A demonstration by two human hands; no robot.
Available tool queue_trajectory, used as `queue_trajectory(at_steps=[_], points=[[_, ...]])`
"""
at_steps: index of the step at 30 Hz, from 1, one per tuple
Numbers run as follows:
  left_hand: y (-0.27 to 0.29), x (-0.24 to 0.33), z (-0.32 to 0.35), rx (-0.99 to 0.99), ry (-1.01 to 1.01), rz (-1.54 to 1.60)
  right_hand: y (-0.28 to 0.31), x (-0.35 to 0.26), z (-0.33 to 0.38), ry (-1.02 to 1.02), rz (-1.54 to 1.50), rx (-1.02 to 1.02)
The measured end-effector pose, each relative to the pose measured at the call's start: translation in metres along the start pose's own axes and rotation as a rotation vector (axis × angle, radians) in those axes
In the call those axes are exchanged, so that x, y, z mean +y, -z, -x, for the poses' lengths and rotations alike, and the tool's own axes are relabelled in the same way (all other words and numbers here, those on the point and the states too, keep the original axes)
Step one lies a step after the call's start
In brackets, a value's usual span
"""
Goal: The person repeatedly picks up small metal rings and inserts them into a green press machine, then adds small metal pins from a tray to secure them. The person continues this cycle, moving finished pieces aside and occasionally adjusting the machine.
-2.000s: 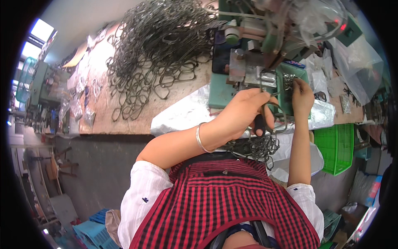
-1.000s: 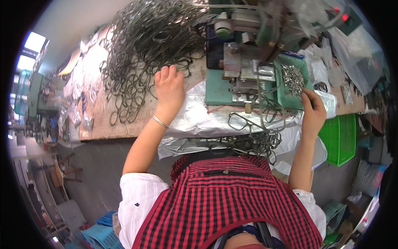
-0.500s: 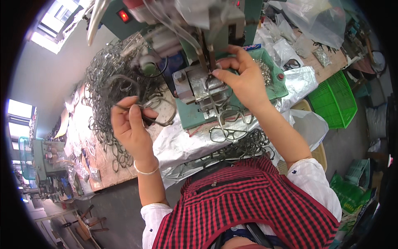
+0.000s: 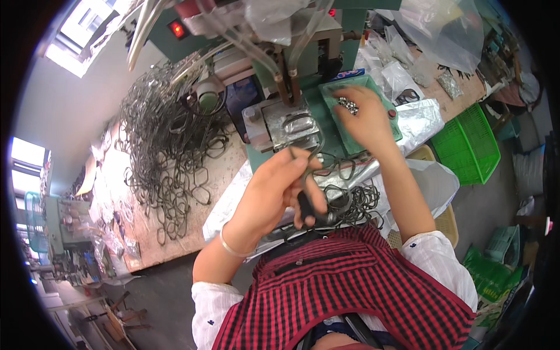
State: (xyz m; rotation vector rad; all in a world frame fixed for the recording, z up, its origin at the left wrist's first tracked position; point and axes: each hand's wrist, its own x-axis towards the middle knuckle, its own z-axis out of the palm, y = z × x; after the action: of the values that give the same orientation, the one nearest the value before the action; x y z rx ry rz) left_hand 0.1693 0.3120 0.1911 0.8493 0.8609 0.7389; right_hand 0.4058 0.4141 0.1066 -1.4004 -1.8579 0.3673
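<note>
My left hand (image 4: 271,184) is closed near the front of a green bench machine (image 4: 318,55), its fingers round a thin dark wire eyeglass frame (image 4: 313,166). Part of that frame is hidden by the fingers. On the machine's metal block (image 4: 274,119), beneath two upright copper-coloured rods (image 4: 284,90), a rounded wire rim shape shows. My right hand (image 4: 367,119) dips into a green tray (image 4: 353,143), with small shiny metal parts (image 4: 348,105) beside its thumb. Its fingertips are blurred and partly hidden.
A large tangled heap of wire eyeglass frames (image 4: 169,122) covers the bench at left. Another pile of frames (image 4: 359,201) lies near my apron on silvery sheeting (image 4: 224,204). A bright green basket (image 4: 466,143) stands at right. Clear plastic bags (image 4: 446,32) lie behind the tray.
My right hand has left the machine's rods and moved right into the green tray. My left hand has swung right from beside the heap to the front of the metal block.
</note>
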Motion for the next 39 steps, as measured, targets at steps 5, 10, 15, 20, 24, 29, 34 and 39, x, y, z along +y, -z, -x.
queue_trajectory(at_steps=[5, 10, 15, 20, 24, 29, 34, 39], points=[[0.006, -0.015, -0.026, 0.086, 0.067, 0.137, -0.021, 0.075, 0.024, 0.070, 0.424, 0.270], [0.007, -0.022, -0.027, 0.094, 0.038, 0.167, -0.024, 0.077, 0.016, 0.070, 0.317, 0.275], [0.020, -0.048, -0.024, 0.033, -0.073, 0.134, -0.026, 0.070, 0.013, 0.138, 0.455, 0.153], [0.106, -0.097, -0.027, 0.823, -0.879, -0.547, -0.031, 0.072, 0.018, 0.157, 0.453, 0.124], [0.153, -0.089, -0.069, 0.977, -0.795, -0.971, -0.027, 0.062, 0.014, 0.011, 0.390, 0.086], [0.142, -0.092, -0.097, 1.027, -0.750, -1.048, -0.028, 0.064, 0.021, 0.121, 0.530, 0.189], [0.140, -0.094, -0.107, 1.110, -0.755, -1.144, -0.022, 0.074, 0.016, 0.110, 0.548, 0.164], [0.141, -0.101, -0.090, 1.103, -0.923, -1.043, -0.015, 0.064, 0.025, -0.031, 0.310, 0.254]])
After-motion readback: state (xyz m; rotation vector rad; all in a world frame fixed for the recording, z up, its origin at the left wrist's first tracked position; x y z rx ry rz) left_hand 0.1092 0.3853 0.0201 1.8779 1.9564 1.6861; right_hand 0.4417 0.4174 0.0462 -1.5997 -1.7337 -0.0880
